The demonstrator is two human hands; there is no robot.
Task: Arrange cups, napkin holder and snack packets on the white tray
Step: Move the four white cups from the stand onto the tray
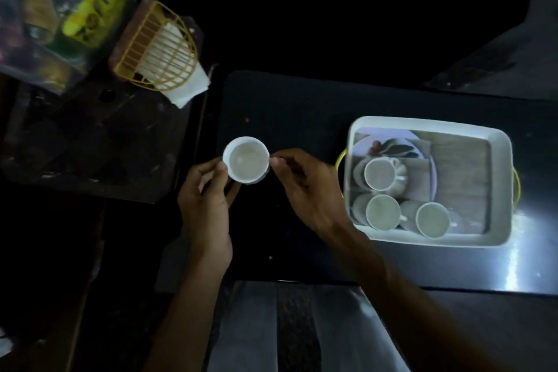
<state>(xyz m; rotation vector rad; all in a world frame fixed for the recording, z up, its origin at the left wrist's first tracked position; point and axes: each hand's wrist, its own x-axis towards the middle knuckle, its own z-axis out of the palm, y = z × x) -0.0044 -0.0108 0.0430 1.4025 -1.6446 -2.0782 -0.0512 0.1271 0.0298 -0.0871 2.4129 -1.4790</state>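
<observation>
Left hand (208, 190) is gripping a white cup (246, 159) from its left side, thumb against the rim, fingers curling under the near wall. Right hand (305, 187) is pinching the cup's right edge, thumb and forefinger closing on what looks like the handle; the handle itself is hidden by the fingertips. Cup is sitting upright, mouth up, inside pale and looking empty. Can't tell if it is resting on the dark table (287, 106) or being lifted just off it.

Right of the hands, near the right wrist, the white tray (428, 122) is lying on the same dark table. It is rectangular, with yellow handles at its left and right ends. Three more cups are standing upright inside its left half: one toward the far side (380, 174), two along the near edge (383, 212) and (432, 219). Saucers or plates seem to be under them; blurred, hard to separate. Tray's right half is showing a bare patterned floor.

Far left, on a separate darker surface, a yellow wire napkin holder (160, 48) is lying tilted with white napkins (187, 87) sticking out toward the near right. Just left of it, a clear plastic bag with snack packets (57, 12), one bright yellow, is touching or nearly touching the holder. Both are well apart from the tray.
</observation>
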